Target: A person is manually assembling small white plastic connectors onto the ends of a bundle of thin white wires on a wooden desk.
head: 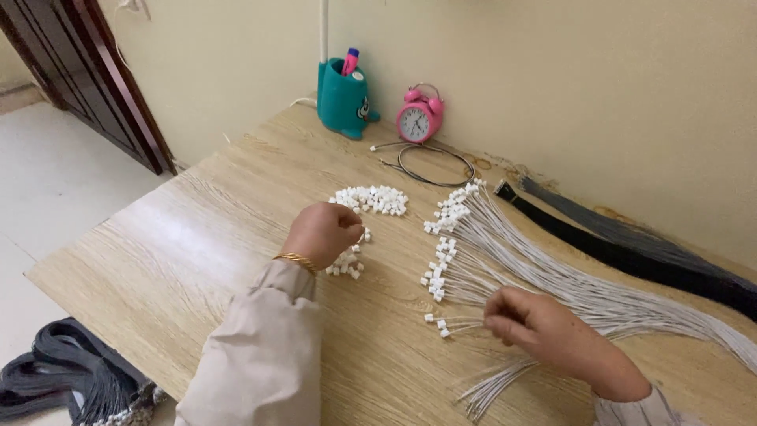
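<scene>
My left hand, with a gold bangle on the wrist, rests curled over a pile of small white connector pieces on the wooden table; whether it pinches a piece cannot be seen. My right hand is closed on thin white wires from a large fanned bundle. Many of those wires end in white connectors pointing left. Bare wire ends lie near my right wrist.
A teal pen holder and a pink alarm clock stand at the wall. A coiled grey cable lies near them. Black and grey wire bundles run along the right. Dark straps lie on the floor, left.
</scene>
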